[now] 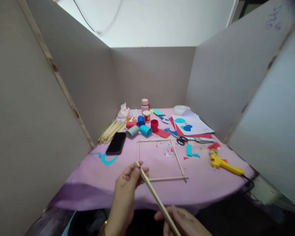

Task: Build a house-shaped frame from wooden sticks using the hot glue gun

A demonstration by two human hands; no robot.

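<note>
My left hand [127, 183] is closed in a pinch on the upper end of a long wooden stick [155, 196], close to the near-left corner of a square frame of wooden sticks [162, 159] lying on the pink cloth. My right hand [184, 223] is at the bottom edge, fingers wrapped round the lower end of the same stick. The stick slants from the frame's corner down toward me.
A black phone [116, 143], a bundle of sticks [111, 131], paper rolls [140, 130], small jars [145, 105], coloured paper sheets [191, 126], scissors [181, 140] and a yellow glue gun [225, 164] lie on the table. Grey partition boards enclose the table on three sides.
</note>
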